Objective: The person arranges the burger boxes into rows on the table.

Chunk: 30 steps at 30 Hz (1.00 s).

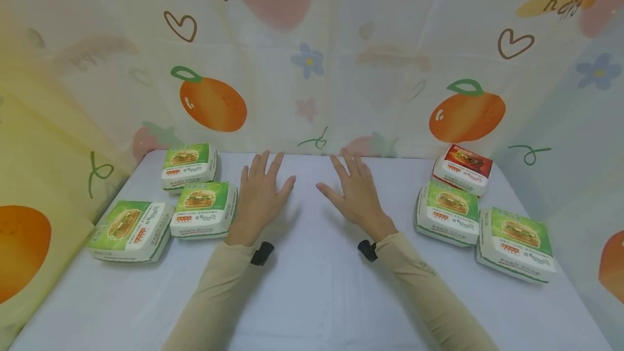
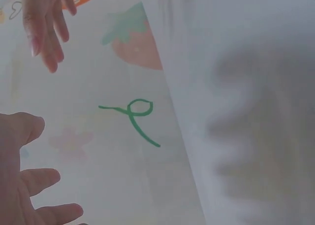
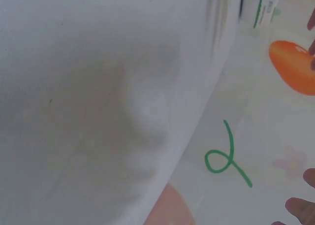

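Both hands hover over the white table with fingers spread and nothing in them, their shadows falling on the cloth. The left hand is beside a green-and-white burger box, overlapping its right edge in the head view. Its fingers show at the lower left of the left wrist view. Level with it, the right hand is held apart, thumb pointing inward. The nearest box on that side is another green burger box. Fingertips of the right hand enter the right wrist view at the lower right.
At left, two more green burger boxes sit close around the first. On the right stand a red-topped burger box and a further green one. A printed fruit curtain hangs behind the white tablecloth.
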{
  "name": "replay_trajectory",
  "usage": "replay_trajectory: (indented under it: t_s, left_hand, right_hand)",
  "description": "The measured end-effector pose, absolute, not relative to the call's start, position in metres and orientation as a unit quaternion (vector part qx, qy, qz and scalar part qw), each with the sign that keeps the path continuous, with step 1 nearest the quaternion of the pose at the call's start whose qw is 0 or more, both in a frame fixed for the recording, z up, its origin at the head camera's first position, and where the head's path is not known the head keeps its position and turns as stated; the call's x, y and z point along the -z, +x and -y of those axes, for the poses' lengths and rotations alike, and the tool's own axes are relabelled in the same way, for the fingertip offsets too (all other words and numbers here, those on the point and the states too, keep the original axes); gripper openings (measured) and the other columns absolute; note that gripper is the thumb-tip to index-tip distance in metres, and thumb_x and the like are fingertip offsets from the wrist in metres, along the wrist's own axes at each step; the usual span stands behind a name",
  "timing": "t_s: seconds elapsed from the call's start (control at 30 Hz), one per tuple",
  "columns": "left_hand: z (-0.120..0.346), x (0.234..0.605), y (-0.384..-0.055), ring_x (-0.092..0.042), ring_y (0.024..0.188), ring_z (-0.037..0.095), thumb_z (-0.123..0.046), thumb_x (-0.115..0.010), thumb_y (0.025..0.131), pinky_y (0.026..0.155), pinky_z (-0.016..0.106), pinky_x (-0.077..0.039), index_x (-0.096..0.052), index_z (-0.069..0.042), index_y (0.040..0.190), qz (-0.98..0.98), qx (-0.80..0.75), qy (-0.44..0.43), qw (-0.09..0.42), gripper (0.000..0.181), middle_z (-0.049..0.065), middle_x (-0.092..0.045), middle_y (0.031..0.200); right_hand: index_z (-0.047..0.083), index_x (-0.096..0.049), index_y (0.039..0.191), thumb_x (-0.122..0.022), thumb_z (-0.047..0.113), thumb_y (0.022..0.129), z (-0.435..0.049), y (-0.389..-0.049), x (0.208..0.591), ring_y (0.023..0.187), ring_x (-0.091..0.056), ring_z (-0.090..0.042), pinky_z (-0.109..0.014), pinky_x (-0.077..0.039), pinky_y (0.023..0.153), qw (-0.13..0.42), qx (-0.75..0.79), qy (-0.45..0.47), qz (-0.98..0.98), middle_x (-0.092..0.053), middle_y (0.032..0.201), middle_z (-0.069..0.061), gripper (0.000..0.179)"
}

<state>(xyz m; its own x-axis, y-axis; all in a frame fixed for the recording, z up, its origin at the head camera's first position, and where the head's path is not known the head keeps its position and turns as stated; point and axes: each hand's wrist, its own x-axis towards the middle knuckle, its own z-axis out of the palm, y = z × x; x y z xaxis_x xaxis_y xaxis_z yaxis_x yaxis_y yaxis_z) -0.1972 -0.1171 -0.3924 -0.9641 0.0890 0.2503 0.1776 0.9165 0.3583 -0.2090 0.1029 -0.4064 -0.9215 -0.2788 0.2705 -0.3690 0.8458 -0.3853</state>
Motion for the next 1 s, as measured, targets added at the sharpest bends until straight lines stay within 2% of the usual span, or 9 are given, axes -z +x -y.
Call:
replay_trajectory:
  t_s: [0.23,0.47,0.8,1.0]
  left_hand:
    - [0.13,0.385,-0.186,-0.032,0.145,0.042,-0.04,-0.055,0.098,0.119,0.064,-0.021,-0.04,-0.012,0.151,0.967,0.205,-0.064,0.138,0.062,0.021,-0.037,0.155]
    - [0.148,0.381,-0.179,-0.033,0.144,0.042,-0.039,-0.055,0.099,0.12,0.065,-0.02,-0.04,-0.009,0.151,0.966,0.216,-0.053,0.134,0.062,0.023,-0.036,0.155]
    - [0.168,0.378,-0.169,-0.04,0.138,0.047,-0.034,-0.059,0.097,0.114,0.063,-0.031,-0.045,-0.009,0.148,0.956,0.248,-0.054,0.148,0.058,0.025,-0.041,0.152]
    - [0.179,0.376,-0.162,-0.04,0.137,0.048,-0.032,-0.059,0.098,0.112,0.064,-0.033,-0.045,-0.01,0.148,0.956,0.253,-0.047,0.14,0.057,0.026,-0.04,0.152]
  right_hand:
    - [0.014,-0.031,0.156,-0.051,0.057,0.096,-0.095,-0.204,0.404,0.153,-0.017,-0.039,-0.06,-0.021,0.121,0.097,-0.245,0.182,0.947,-0.022,0.165,-0.012,0.076]
    - [0.015,-0.03,0.157,-0.053,0.056,0.097,-0.084,-0.2,0.405,0.153,-0.018,-0.038,-0.06,-0.023,0.121,0.085,-0.272,0.192,0.939,-0.023,0.165,-0.012,0.076]
    - [0.016,-0.031,0.156,-0.056,0.054,0.096,-0.069,-0.194,0.407,0.152,-0.022,-0.038,-0.057,-0.024,0.122,0.077,-0.294,0.197,0.932,-0.024,0.164,-0.011,0.076]
    - [0.017,-0.031,0.156,-0.057,0.054,0.095,-0.061,-0.189,0.408,0.152,-0.021,-0.037,-0.056,-0.024,0.122,0.068,-0.306,0.203,0.928,-0.024,0.164,-0.009,0.076]
